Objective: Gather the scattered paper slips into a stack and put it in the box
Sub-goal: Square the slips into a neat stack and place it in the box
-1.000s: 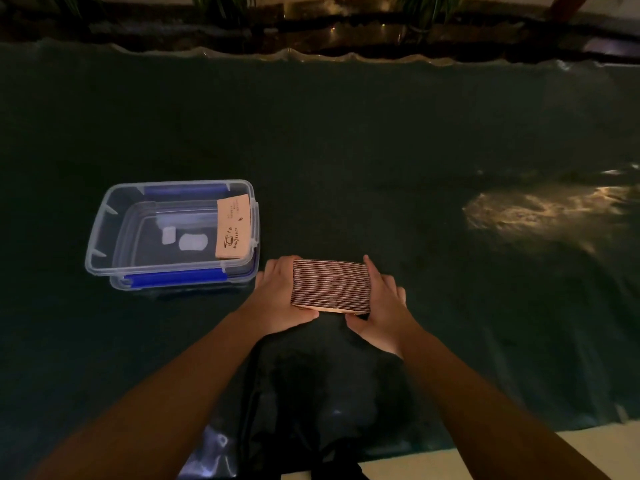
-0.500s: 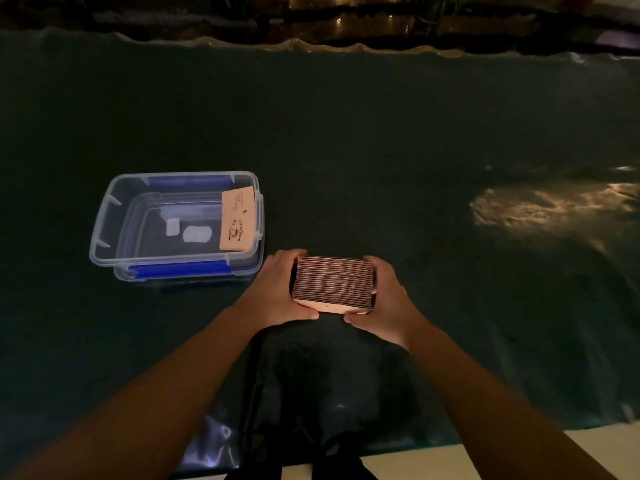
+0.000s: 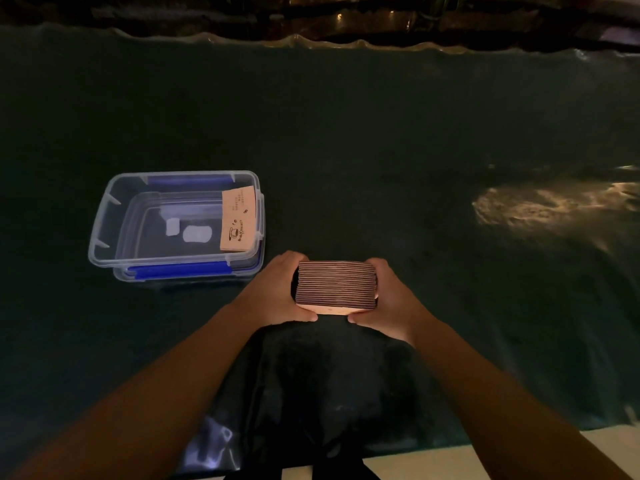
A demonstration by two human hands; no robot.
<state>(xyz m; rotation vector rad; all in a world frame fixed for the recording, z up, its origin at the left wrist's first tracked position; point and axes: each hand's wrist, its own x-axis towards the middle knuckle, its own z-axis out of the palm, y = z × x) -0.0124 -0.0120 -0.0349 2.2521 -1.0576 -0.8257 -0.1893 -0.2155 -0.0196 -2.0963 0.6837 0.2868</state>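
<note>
Squeezing paper stack [image 3: 336, 285] between both hands [image 3: 337, 315] | box [image 3: 104, 216] left | risk: loose grip fans slips onto counter [image 3: 346, 150]

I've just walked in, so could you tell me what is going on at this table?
A person is pressing a stack of paper slips between the left hand and right hand, just above the dark cloth. The clear plastic box sits open to the left, with one slip already leaning inside. The stack is not yet in the box.
</note>
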